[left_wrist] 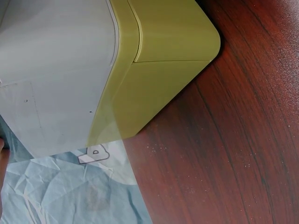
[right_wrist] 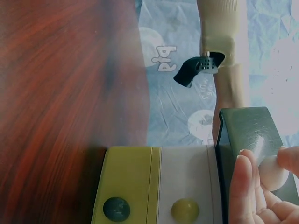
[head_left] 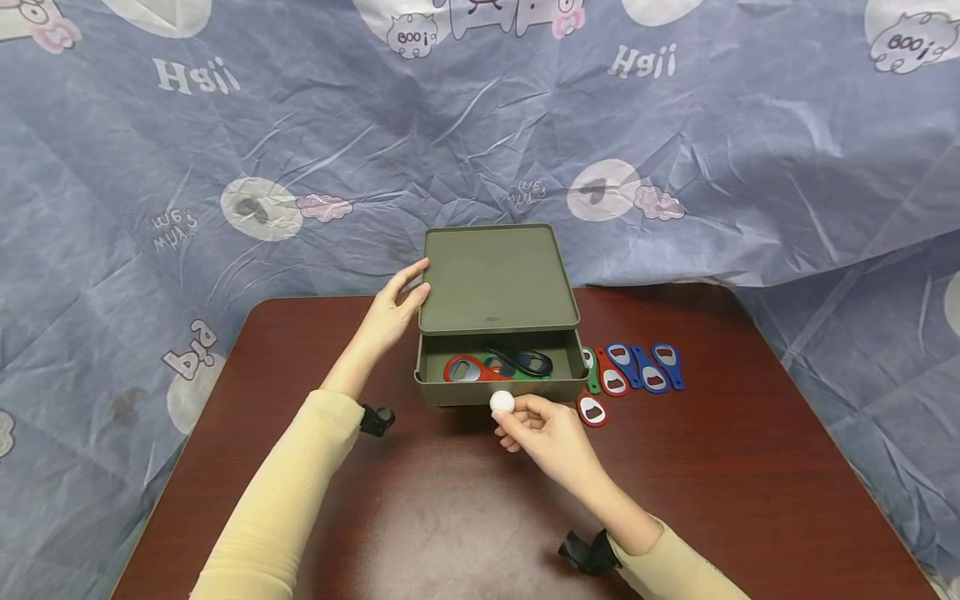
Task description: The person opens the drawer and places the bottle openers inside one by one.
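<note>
A small cabinet (head_left: 495, 279) with a dark green top stands on the table, its top drawer (head_left: 442, 388) pulled out towards me. My right hand (head_left: 551, 437) pinches the drawer's round white knob (head_left: 502, 402) between thumb and fingers. My left hand (head_left: 390, 312) rests against the left edge of the cabinet's top with its fingers extended. In the drawer lie several bottle openers, including a red one (head_left: 474, 369) and a black one (head_left: 534, 363). The right wrist view shows a white drawer (right_wrist: 187, 170) with a yellow knob and a yellow drawer (right_wrist: 126, 170) with a dark green knob.
Right of the cabinet lie several bottle openers: blue ones (head_left: 667, 358), red ones (head_left: 613, 382) and a green one partly hidden by the drawer. A patterned blue cloth (head_left: 480, 150) hangs behind the dark wood table (head_left: 450, 517).
</note>
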The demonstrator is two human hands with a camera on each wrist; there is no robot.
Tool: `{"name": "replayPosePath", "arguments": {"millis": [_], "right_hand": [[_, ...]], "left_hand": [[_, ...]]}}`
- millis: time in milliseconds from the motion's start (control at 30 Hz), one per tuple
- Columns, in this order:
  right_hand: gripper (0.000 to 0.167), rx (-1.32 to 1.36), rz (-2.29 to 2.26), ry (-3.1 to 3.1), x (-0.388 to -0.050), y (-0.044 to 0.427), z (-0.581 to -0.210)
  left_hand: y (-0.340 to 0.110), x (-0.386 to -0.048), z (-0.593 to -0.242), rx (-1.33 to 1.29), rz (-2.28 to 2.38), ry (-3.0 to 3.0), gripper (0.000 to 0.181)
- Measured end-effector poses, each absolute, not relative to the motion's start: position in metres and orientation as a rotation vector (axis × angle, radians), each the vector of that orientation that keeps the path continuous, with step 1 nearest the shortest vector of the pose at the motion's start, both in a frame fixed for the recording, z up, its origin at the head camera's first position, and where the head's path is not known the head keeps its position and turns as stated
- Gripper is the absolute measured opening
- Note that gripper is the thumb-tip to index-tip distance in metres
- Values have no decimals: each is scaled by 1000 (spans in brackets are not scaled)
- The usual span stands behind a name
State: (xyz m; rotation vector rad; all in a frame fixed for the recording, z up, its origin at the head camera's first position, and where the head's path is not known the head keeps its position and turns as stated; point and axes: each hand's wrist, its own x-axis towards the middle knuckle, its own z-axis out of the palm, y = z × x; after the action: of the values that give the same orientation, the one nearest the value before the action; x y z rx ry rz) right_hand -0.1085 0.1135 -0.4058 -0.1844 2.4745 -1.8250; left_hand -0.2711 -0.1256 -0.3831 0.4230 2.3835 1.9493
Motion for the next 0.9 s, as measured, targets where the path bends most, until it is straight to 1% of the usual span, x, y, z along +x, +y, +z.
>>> {"name": "replayPosePath", "arguments": {"millis": [233,633,900], "right_hand": [[17,-147,-1880,2440,-128,112,-406],[27,-124,-1918,2413,-161,113,-406],[27,-113,-1939,2383,-170,112,-404]], "left_hand": [[-125,-272,-383,413,1939,2393,48],[-125,-271,-383,401,1952,2384,47],[-125,-271,-382,398,1963,2360,48]]}}
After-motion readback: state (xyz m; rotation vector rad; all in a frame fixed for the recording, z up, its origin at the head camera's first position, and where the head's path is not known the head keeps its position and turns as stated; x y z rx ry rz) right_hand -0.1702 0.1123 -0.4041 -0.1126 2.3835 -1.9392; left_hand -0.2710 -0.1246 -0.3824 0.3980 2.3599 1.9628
